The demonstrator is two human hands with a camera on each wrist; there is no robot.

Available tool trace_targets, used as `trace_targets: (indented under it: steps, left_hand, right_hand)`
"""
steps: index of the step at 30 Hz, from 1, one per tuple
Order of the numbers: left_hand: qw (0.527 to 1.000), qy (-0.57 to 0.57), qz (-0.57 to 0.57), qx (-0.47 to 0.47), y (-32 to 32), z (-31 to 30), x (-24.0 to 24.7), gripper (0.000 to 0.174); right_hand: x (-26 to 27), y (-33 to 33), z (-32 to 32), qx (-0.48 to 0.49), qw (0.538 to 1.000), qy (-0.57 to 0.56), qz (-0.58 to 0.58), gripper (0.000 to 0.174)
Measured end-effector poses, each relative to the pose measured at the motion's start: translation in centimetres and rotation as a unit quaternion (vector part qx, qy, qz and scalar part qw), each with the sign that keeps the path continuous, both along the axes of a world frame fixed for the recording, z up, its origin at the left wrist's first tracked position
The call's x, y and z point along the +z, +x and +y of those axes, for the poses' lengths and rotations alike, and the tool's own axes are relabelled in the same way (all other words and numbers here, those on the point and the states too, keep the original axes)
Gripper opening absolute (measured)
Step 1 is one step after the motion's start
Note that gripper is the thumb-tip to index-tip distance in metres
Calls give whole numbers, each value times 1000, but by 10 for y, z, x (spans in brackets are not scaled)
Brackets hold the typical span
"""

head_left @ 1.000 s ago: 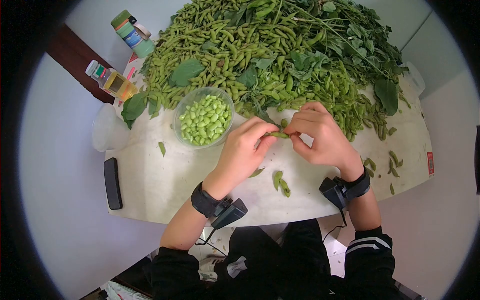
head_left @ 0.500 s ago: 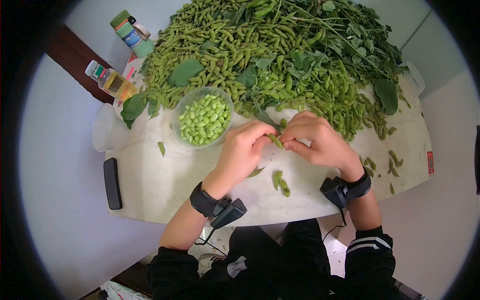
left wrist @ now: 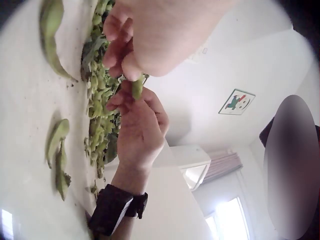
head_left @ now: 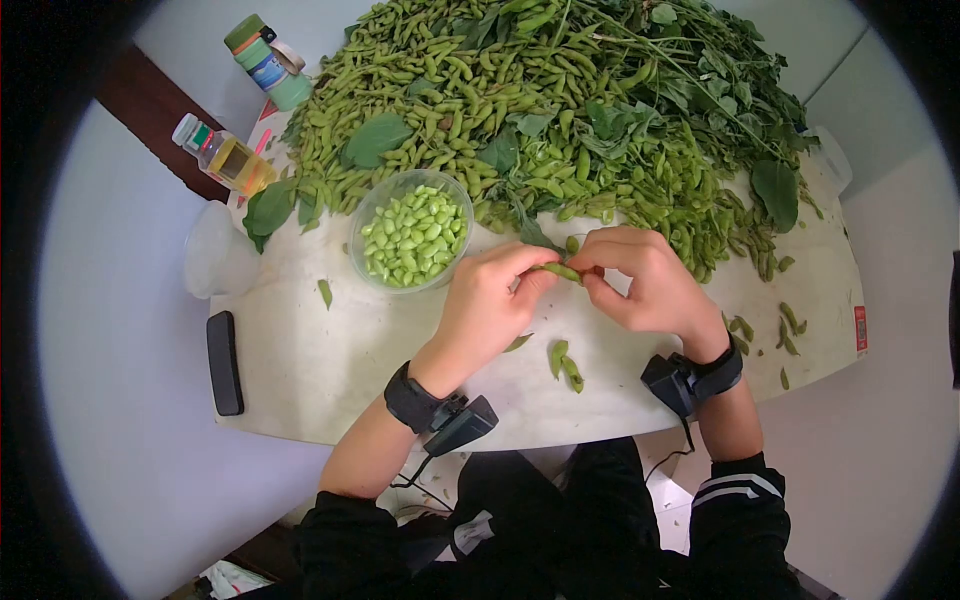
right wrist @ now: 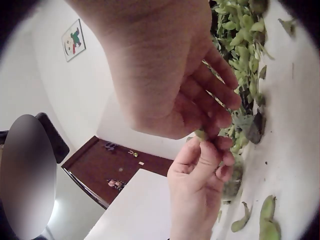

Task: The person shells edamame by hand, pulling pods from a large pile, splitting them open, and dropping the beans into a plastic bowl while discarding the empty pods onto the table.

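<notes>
Desk has a huge pile of pods and leaves taking up its far side. Clear bowl of shelled beans sits right by the near edge of that. Left hand and right hand are just off the bowl's right side, fingers of both pinching one green pod between them, kinda slanted. Black phone lies way over left, and two loose pods lie nearer the person.

Ends of the held pod partly hidden by fingertips, heap of pods (head view, top edge) cut off.
</notes>
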State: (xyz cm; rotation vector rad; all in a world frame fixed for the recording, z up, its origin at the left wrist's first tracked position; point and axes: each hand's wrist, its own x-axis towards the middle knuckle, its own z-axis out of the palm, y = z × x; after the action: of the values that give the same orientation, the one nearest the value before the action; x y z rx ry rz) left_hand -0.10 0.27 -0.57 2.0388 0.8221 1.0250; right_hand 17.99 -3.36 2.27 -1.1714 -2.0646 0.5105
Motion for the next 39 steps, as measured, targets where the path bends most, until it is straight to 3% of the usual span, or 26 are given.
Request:
trace_targets:
  steps: [25, 31, 33, 39]
  left_hand:
    - [996, 51, -14, -67, -2, 5, -6, 23]
    - [995, 55, -22, -77, -2, 4, -4, 25]
    - [994, 71, -13, -82, -3, 4, -3, 25]
    - [992, 77, -19, -94, -2, 3, 0, 25]
  right_hand:
    - [-9, 1, 0, 32, 999, -21, 14, 9]
    - [-10, 7, 2, 50, 991, -102, 65, 11]
    - [-6, 9, 2, 71, 978, -184, 73, 10]
    - [-6, 12, 3, 97, 940, -288, 155, 7]
